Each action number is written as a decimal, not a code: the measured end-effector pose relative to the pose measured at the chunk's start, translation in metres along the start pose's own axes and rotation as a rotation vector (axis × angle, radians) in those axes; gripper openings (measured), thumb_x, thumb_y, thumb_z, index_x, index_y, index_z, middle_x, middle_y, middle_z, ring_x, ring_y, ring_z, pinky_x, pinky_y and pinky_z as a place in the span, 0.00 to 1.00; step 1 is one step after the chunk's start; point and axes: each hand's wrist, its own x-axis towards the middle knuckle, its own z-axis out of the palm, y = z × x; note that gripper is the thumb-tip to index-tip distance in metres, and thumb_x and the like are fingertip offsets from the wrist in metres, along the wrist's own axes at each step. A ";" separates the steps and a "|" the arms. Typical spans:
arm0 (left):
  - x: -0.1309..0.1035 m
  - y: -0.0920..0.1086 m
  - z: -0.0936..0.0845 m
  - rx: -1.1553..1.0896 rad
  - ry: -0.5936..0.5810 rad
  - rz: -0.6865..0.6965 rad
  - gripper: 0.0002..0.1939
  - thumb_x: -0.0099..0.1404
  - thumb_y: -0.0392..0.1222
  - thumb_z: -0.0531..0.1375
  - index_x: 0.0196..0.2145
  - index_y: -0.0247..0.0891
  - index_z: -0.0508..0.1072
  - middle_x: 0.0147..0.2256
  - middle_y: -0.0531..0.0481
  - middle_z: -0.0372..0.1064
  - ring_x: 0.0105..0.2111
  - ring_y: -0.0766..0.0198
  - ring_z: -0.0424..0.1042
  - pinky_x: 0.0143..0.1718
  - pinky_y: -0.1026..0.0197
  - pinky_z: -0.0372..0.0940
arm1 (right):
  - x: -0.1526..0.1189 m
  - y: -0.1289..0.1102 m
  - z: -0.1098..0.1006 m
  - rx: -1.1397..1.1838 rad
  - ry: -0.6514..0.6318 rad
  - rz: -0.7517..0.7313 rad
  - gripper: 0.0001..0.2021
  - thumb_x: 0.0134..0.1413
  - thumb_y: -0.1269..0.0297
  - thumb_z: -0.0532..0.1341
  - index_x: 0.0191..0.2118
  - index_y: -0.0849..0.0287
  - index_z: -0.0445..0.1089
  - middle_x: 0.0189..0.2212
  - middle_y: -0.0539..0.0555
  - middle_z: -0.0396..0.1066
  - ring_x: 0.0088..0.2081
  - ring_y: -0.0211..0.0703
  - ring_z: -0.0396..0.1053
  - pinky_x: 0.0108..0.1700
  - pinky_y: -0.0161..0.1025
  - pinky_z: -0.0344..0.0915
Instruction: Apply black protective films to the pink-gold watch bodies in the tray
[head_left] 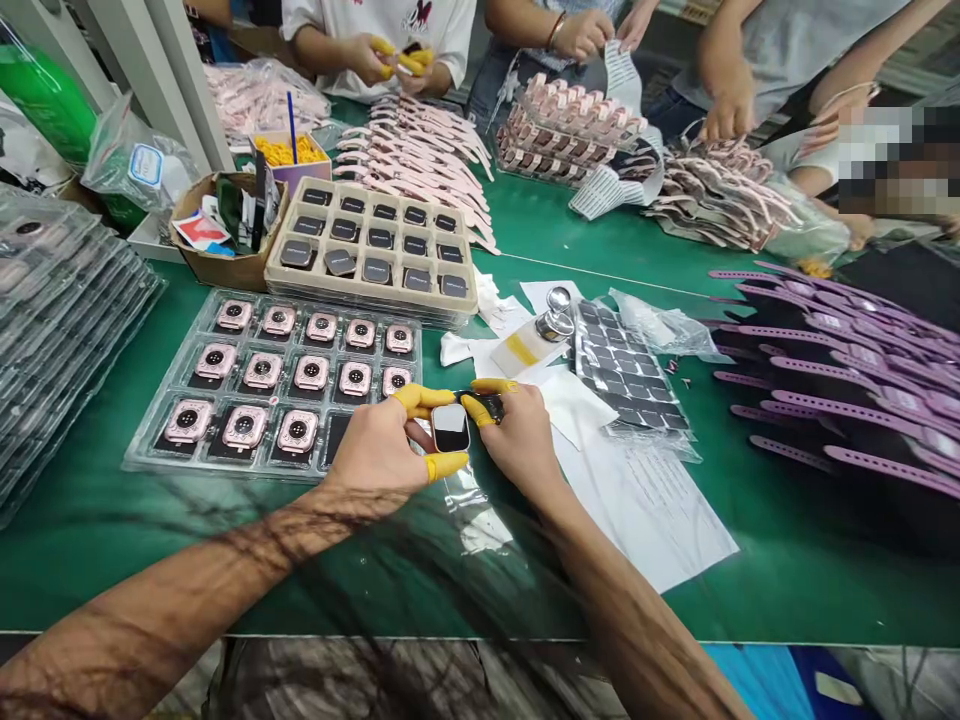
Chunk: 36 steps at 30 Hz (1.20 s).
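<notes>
Green surface (112, 520), crowded. Clear tray (150, 455) of pink watch cases just left of the person's hands. Left hand (375, 455) and right hand (517, 440), both closed in a pinch, hold one watch screen (451, 428) between yellow-capped fingertips above the tray's edge. Judged: screen handling mid-step; next move calls for steady, careful alignment.

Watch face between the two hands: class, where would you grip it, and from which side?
Grip the watch face by its thin side edges, from left and right, as the left hand and right hand do. Its glossy front faces up, so fingers should stay off it.
</notes>
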 end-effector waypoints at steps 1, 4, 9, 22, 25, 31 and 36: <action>0.001 0.001 -0.001 -0.010 0.011 0.003 0.29 0.49 0.38 0.73 0.51 0.41 0.79 0.27 0.54 0.76 0.28 0.62 0.76 0.30 0.63 0.72 | 0.000 0.000 0.001 -0.003 0.005 0.003 0.11 0.62 0.62 0.59 0.46 0.57 0.76 0.45 0.61 0.79 0.51 0.58 0.68 0.55 0.56 0.66; 0.003 0.002 -0.004 -0.021 0.036 0.022 0.29 0.49 0.37 0.73 0.52 0.41 0.79 0.26 0.54 0.75 0.29 0.62 0.77 0.30 0.63 0.71 | 0.000 0.000 0.002 -0.007 0.019 0.004 0.10 0.62 0.61 0.59 0.44 0.54 0.77 0.44 0.60 0.79 0.50 0.58 0.68 0.54 0.56 0.67; 0.007 -0.001 -0.006 -0.045 0.065 0.048 0.30 0.49 0.38 0.74 0.51 0.39 0.78 0.30 0.54 0.76 0.29 0.64 0.77 0.31 0.63 0.70 | -0.002 -0.001 0.003 -0.029 0.043 -0.022 0.10 0.64 0.60 0.59 0.42 0.53 0.77 0.42 0.60 0.80 0.49 0.58 0.69 0.53 0.56 0.68; 0.008 0.004 -0.009 0.020 0.074 -0.008 0.31 0.49 0.34 0.74 0.52 0.39 0.78 0.28 0.54 0.77 0.29 0.64 0.77 0.33 0.62 0.71 | -0.004 -0.006 0.006 0.011 0.090 0.031 0.09 0.61 0.60 0.62 0.39 0.56 0.79 0.41 0.60 0.82 0.48 0.56 0.74 0.53 0.52 0.69; 0.008 0.002 -0.008 -0.001 0.088 0.010 0.29 0.49 0.35 0.73 0.51 0.41 0.78 0.34 0.53 0.79 0.29 0.66 0.77 0.34 0.63 0.72 | -0.004 -0.005 0.008 0.031 0.096 0.055 0.09 0.60 0.59 0.63 0.39 0.56 0.79 0.42 0.59 0.82 0.48 0.56 0.73 0.53 0.54 0.69; 0.009 -0.001 -0.008 0.014 0.096 0.023 0.29 0.49 0.37 0.73 0.51 0.42 0.79 0.35 0.52 0.80 0.29 0.65 0.77 0.34 0.62 0.73 | -0.001 -0.001 0.009 0.090 0.083 0.081 0.10 0.58 0.59 0.63 0.40 0.56 0.78 0.45 0.59 0.82 0.51 0.55 0.73 0.55 0.54 0.69; 0.011 -0.006 -0.009 -0.025 0.101 0.043 0.29 0.49 0.38 0.74 0.51 0.43 0.79 0.29 0.54 0.77 0.34 0.60 0.80 0.35 0.61 0.74 | 0.001 0.003 0.009 0.121 0.045 0.101 0.10 0.57 0.58 0.63 0.39 0.55 0.79 0.42 0.58 0.81 0.50 0.54 0.72 0.55 0.53 0.70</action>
